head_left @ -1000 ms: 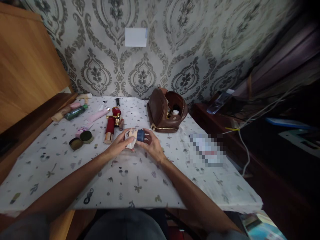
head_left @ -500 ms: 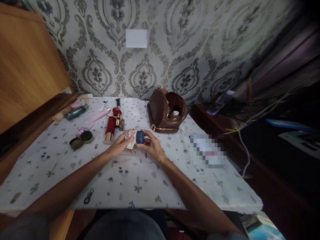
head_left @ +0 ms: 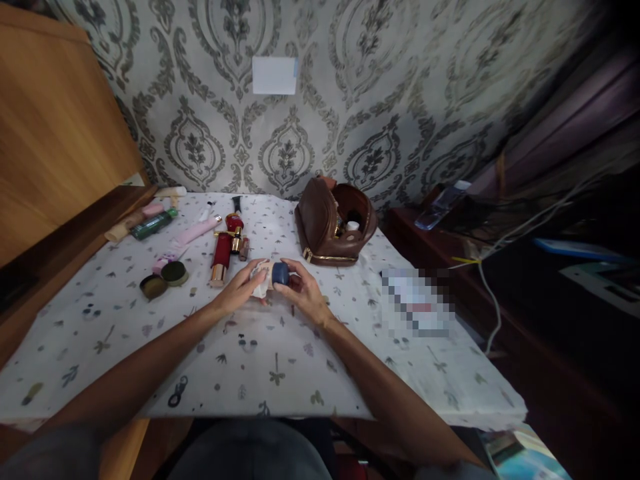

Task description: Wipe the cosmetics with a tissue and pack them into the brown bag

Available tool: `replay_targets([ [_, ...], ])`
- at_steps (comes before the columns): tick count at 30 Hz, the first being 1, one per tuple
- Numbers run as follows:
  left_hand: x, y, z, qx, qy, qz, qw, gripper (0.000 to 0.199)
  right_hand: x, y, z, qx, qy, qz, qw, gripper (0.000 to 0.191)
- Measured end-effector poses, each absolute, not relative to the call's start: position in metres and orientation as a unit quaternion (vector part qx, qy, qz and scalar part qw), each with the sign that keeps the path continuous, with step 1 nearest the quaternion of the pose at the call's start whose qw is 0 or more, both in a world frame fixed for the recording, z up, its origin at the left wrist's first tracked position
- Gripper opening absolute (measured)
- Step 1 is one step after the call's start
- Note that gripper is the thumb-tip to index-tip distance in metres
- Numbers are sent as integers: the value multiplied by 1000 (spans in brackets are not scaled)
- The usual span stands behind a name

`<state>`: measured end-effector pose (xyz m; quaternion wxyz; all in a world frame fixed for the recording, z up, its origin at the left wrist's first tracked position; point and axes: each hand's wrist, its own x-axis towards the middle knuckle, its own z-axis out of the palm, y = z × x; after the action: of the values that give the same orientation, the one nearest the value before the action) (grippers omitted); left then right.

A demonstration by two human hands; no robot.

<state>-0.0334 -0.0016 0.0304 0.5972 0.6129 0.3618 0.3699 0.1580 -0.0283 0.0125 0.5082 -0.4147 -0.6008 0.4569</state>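
Over the middle of the table, a small beige container with a dark blue cap (head_left: pixel 281 273) is held sideways between both hands. My left hand (head_left: pixel 240 288) is closed around its pale body, along with a white tissue or wipe (head_left: pixel 261 288). The fingers of my right hand (head_left: pixel 306 293) are closed on the blue cap. To the left lie a red bottle with a rose-gold end (head_left: pixel 221 257), a small brown tube (head_left: pixel 244 249) and two dark round pots (head_left: pixel 174 273). Beyond my right hand stands an open brown cosmetic bag (head_left: pixel 320 223) with a white-capped item (head_left: pixel 353 226) inside.
A pink tube (head_left: pixel 197 231), a green bottle (head_left: pixel 154 223) and other cosmetics lie at the back left. On the right is a blurred-out flat item (head_left: pixel 417 300). A clear plastic bottle (head_left: pixel 443 205) lies past the table's right edge; a wooden panel (head_left: pixel 60 120) borders the left.
The right fingers have shifted slightly on the blue cap, and the container has turned a little in the hands. Everything else stays in place.
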Motion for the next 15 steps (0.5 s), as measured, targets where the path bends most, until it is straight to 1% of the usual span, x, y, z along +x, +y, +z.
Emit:
replay_targets([
  [4, -33, -2, 30, 629, 359, 377, 577, 59, 157, -29, 12, -440, -590, 440, 515, 67],
  [9, -35, -1, 27, 642, 358, 380, 561, 58, 158, -26, 8, -454, -607, 417, 501, 66],
  [12, -36, 0, 26, 656, 373, 374, 540, 57, 160, -25, 5, -446, -628, 390, 505, 67],
  [15, -37, 1, 26, 676, 378, 381, 505, 52, 161, -26, 4, -419, -656, 373, 505, 63],
])
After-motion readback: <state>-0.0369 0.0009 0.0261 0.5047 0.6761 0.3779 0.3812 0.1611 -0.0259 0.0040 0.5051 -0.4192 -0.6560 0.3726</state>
